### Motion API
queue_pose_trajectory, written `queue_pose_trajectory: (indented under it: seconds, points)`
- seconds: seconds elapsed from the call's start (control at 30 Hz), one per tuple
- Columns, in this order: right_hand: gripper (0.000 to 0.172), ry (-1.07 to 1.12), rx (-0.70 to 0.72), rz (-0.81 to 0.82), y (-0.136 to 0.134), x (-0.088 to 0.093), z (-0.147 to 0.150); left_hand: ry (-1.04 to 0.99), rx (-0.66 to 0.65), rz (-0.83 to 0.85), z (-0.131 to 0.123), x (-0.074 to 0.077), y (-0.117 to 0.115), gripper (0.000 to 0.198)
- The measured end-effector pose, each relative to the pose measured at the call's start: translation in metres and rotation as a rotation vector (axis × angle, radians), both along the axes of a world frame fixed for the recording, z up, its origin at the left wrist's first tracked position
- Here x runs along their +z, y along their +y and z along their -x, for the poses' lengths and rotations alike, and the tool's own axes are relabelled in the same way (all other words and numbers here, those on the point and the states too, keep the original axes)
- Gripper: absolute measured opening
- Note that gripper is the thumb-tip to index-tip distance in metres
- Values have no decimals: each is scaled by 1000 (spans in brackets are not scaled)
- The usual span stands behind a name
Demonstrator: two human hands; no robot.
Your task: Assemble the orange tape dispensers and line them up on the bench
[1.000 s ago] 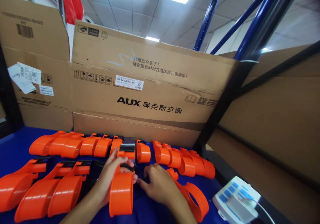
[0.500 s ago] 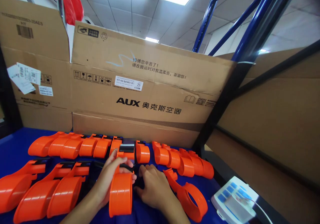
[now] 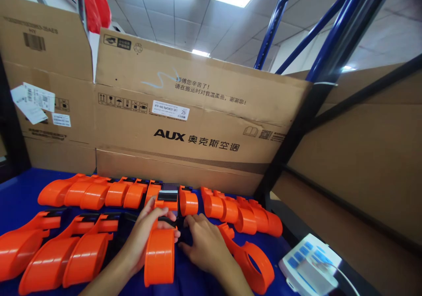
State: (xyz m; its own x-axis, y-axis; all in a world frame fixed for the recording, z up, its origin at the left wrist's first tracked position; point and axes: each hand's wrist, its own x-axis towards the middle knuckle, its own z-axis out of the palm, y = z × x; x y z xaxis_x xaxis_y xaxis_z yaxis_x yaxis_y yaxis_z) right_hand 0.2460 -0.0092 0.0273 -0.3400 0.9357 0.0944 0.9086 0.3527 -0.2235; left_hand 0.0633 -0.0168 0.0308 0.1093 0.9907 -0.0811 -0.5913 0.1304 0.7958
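My left hand [image 3: 145,232] is closed around an orange tape dispenser [image 3: 159,256], held upright with its round hub toward me. A toothed metal blade over a black strip [image 3: 167,195] tops it, and a black handle shows between the fingers. Just to the right, my right hand [image 3: 206,243] is low over the blue surface [image 3: 189,283], back of the hand up. Its fingers curl downward with their tips hidden, so what they grip cannot be made out. Another orange dispenser [image 3: 253,265] lies on its side right of this hand.
Several orange dispensers stand in a back row [image 3: 115,194] and at front left [image 3: 54,252]. A white device with blue buttons [image 3: 310,261] and a cable sits at right. Behind rises a cardboard panel [image 3: 194,120]; a dark rack post [image 3: 286,155] slants up at right.
My right hand has shifted very slightly to the right. My left hand and the tape dispenser in it look almost unchanged.
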Motion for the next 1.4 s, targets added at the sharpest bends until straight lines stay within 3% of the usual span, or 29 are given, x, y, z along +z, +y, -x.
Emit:
queue_pose_trajectory:
  seconds: [0.3, 0.5, 0.6, 0.73, 0.83, 0.9, 1.03, 1.23, 1.4]
  points:
    - [19, 332, 125, -35, 6, -1, -6, -16, -12, -23, -2, 0, -1, 30]
    - [8, 847, 89, -120, 11, 1, -2, 68, -39, -81, -3, -9, 6, 31]
    - [13, 1065, 140, -53, 9, -2, 1, 106, -60, -105, -3, -13, 7, 30]
    - [16, 1179, 180, -53, 7, -5, 5, 129, -73, -108, -5, -15, 8, 33]
    - [35, 1272, 156, -77, 10, -6, 8, 165, -57, -118, -6, -17, 8, 34]
    - [37, 1272, 134, -81, 13, -8, 9, 174, -44, -122, -6, -17, 8, 34]
    - [20, 1159, 135, -109, 15, -11, 11, 162, -40, -136, -6, -17, 7, 33]
    - [22, 857, 234, -277, 3, -1, 9, 197, -46, -130, -5, -15, 6, 37]
    - [22, 766, 312, -314, 1, 7, 2, 200, -69, -124, -6, -13, 3, 42]
